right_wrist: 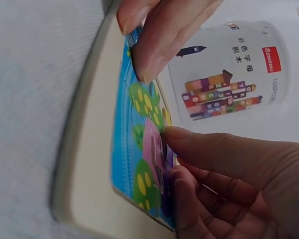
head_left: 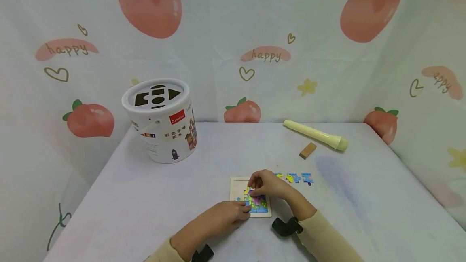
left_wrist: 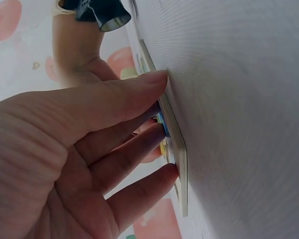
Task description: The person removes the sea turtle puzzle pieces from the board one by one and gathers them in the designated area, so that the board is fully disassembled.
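Note:
A jigsaw puzzle in a pale wooden tray lies in front of me, its assembled part showing blue, green and pink. My right hand is over the tray's upper right. Its thumb and fingers pinch a puzzle piece at the edge of the assembled part; the fingers hide most of that piece. At the tray's lower left, my left hand steadies it. The left thumb rests along the tray's edge, and the other fingertips press on the puzzle side.
A row of loose puzzle pieces lies right of the tray. Behind them are a small wooden block and a pale yellow marker-like tube. A white block bucket with a shape-hole lid stands at the back left. A printed cloth backs the table.

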### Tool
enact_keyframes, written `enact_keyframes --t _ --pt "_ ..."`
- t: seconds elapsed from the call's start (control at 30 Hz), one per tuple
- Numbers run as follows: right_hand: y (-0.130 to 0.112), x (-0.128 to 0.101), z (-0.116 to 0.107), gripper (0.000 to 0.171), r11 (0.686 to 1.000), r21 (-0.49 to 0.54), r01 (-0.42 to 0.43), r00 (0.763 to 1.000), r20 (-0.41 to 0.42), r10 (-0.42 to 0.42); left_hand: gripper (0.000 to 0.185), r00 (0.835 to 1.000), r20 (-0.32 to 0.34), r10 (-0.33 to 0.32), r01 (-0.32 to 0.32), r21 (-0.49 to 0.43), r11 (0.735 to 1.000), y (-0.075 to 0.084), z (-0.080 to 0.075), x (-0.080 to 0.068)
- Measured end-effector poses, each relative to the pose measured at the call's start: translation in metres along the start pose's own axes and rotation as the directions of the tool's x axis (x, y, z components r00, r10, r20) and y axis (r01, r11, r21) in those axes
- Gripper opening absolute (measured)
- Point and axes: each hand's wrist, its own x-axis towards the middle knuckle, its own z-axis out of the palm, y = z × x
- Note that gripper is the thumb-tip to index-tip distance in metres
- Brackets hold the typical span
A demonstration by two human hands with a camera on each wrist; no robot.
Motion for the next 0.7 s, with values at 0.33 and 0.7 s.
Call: enact_keyframes --t 0.33,0.7 --pt "0.0015 0.0001 -0.0006 0.015 0.997 0.081 -0.014 1.0 0.028 0.012 0.021 1.0 0.003 -0.009 0.009 -0.024 1.0 -0.0011 -0.0016 -0.0001" --pt "0.0 -0.0023 -0.0043 0.013 0.994 0.108 0.026 0.998 0.056 -0.032 0.021 1.0 0.011 -0.014 0.014 -0.03 0.999 -0.0008 -0.0023 -0.0002"
